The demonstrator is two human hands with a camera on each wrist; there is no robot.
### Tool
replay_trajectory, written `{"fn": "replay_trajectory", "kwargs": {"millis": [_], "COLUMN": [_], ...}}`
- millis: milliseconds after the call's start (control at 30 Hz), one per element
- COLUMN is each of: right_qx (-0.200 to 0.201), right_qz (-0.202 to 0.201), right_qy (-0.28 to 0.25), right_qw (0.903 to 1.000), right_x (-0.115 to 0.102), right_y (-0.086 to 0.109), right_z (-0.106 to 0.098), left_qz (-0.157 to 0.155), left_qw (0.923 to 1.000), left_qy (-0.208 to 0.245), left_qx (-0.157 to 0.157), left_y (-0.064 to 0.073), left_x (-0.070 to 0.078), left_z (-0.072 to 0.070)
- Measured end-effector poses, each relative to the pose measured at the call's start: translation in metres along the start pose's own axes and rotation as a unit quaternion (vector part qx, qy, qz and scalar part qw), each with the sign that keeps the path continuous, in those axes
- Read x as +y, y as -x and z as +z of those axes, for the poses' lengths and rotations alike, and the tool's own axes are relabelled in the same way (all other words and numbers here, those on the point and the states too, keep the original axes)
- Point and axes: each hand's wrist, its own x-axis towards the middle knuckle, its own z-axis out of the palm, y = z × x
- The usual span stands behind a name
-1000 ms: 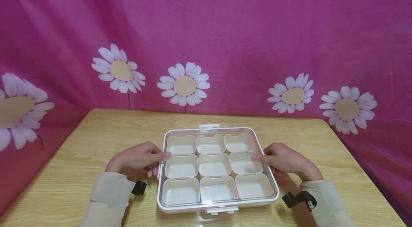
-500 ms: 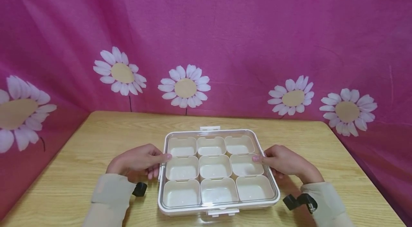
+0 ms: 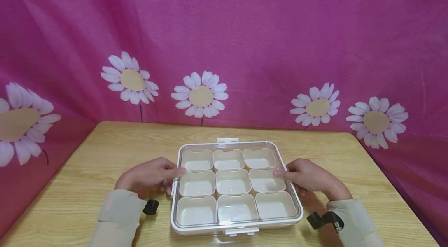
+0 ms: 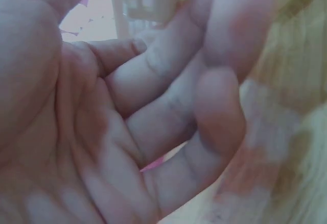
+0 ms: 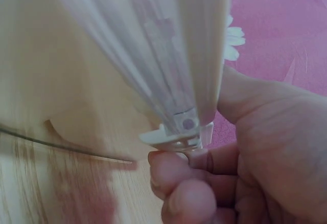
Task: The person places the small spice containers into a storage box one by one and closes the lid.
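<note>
A wide, shallow storage box with a white rim and a see-through lid lies in front of me in the head view. Several cream cups stand in rows inside it, all bare. My left hand grips the left side, thumb over the lid's edge and the other fingers low at the wall. On the opposite side my right hand holds the box the same way. In the right wrist view, its fingertips curl right below a white side latch. The left wrist view shows bent fingers and the palm.
The box is over a light wood-grain table. White clip latches sit at its front and back. Behind the table hangs a magenta cloth printed with large daisies. Black wrist mounts show below both hands.
The head view has tilted a little, so the scene sits slightly lower. My left hand's lower fingers have drawn in toward the box wall. Both hands keep their places on the box.
</note>
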Motion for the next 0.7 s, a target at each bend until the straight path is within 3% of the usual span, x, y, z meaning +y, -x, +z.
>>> {"fn": "replay_trajectory", "kwargs": {"millis": [300, 533, 700], "right_qx": [0.005, 0.008, 0.005], "right_qz": [0.006, 0.004, 0.005], "right_qy": [0.013, 0.009, 0.003], "right_qw": [0.9999, 0.9999, 1.0], "right_x": [-0.0017, 0.0002, 0.0007], "right_y": [-0.0003, -0.0006, -0.0011], "right_z": [-0.002, -0.001, 0.001], "left_qz": [-0.017, -0.049, -0.055], "left_qw": [0.9993, 0.9982, 0.9977], "left_qy": [0.025, 0.035, 0.038], "left_qx": [-0.023, -0.006, 0.01], "left_y": [-0.0035, -0.0042, -0.0002], "left_x": [0.0003, 0.0014, 0.0004], "left_z": [0.0005, 0.0019, 0.004]}}
